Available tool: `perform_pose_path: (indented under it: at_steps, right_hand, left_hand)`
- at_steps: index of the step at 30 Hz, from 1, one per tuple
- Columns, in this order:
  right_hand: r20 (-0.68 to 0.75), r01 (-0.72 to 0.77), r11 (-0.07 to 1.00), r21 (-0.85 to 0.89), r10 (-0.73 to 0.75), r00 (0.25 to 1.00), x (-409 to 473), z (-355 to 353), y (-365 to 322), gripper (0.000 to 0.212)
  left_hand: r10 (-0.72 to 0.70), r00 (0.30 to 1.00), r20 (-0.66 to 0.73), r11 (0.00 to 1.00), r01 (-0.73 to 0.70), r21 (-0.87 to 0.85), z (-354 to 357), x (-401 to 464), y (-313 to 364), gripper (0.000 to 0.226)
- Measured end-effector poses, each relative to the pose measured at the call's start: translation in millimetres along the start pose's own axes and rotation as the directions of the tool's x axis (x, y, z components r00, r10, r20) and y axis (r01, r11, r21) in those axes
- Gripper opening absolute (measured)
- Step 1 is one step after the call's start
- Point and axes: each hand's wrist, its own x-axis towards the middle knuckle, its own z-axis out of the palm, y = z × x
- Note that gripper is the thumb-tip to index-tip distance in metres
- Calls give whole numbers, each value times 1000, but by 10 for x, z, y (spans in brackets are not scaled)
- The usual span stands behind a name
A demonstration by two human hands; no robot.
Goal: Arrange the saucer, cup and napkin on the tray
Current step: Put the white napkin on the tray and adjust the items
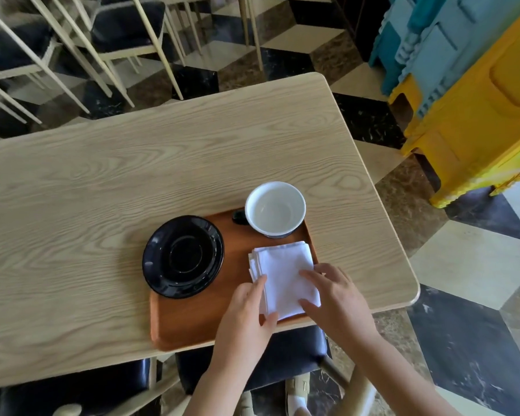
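The left hand [246, 310] and right hand [336, 298] lie nearest, both flat and open-fingered on the near part of a folded white napkin [282, 271], pressing on it with no closed grip, the left at its near-left edge and the right on its right side. The napkin lies on the right half of a brown tray [192, 319] on the pale wooden desk [102, 181]. A black saucer [183, 256] sits at the tray's left edge, overhanging it, and an empty white-lined cup [275, 208] stands at the far right corner, its dark handle pointing left.
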Motion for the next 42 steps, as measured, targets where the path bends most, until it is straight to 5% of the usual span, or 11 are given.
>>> perform_pose_path:
  at_steps: [3,8,17,25,34,42]
  right_hand:
    - [-68,65,982,-175,-78,995,-50,92,50,45]
    - [-52,219,948,-229,-237,970,-103,257,170,41]
    - [-19,191,950,-246,-202,979,-117,241,103,51]
    - [-122,90,963,-255,-125,985,-103,267,-220,40]
    - [-53,342,899,-275,-370,928,106,659,-1063,53]
    - [-21,355,884,-305,-379,925,192,818,-1137,48]
  left_hand:
    - [52,999,6,988,-52,149,17,-48,-30,68]
    - [213,977,-17,948,-202,244,156,-46,-205,63]
    - [265,961,83,887,-276,371,127,-72,-307,56]
    - [286,955,81,885,-295,361,-182,-70,-302,57]
    - [154,988,-27,886,-126,446,-788,-260,-1117,57]
    - [167,986,-2,880,-148,452,-833,-334,-1427,55]
